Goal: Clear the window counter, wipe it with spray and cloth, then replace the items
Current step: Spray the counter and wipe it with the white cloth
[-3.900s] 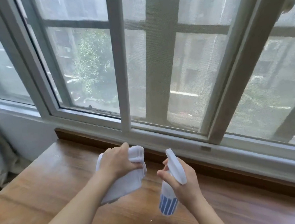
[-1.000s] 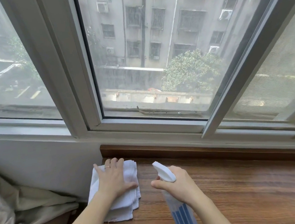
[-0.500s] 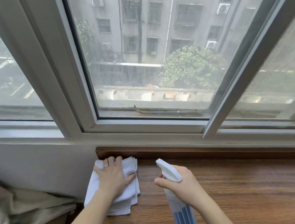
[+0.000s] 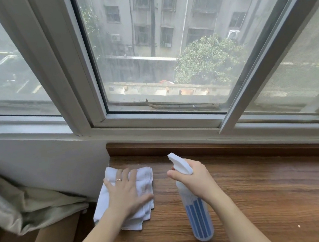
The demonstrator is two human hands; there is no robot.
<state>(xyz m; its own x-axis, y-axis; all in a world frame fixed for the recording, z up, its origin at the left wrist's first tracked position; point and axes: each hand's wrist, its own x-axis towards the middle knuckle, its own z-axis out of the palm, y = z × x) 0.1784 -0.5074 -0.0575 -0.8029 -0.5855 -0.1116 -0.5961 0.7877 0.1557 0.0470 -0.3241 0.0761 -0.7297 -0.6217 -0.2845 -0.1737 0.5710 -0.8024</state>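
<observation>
A folded white cloth (image 4: 144, 179) lies at the far left end of the wooden window counter (image 4: 262, 192), partly over its left edge. My left hand (image 4: 126, 192) presses flat on the cloth with straight fingers and wears a ring. My right hand (image 4: 194, 178) grips the neck of a white spray bottle (image 4: 198, 216) with blue stripes. The bottle's nozzle points toward the window, and its body tilts back toward me above the counter.
A raised wooden lip (image 4: 217, 147) runs along the counter's back under the white window frame (image 4: 155, 125). Left of the counter are a white wall (image 4: 46, 163) and a bunched grey-green curtain (image 4: 25, 205). The counter stretches away to the right.
The view and both hands have shifted to the counter's left end. My left hand, which gripped the cloth in the air, now presses it flat and has slid it toward the window.
</observation>
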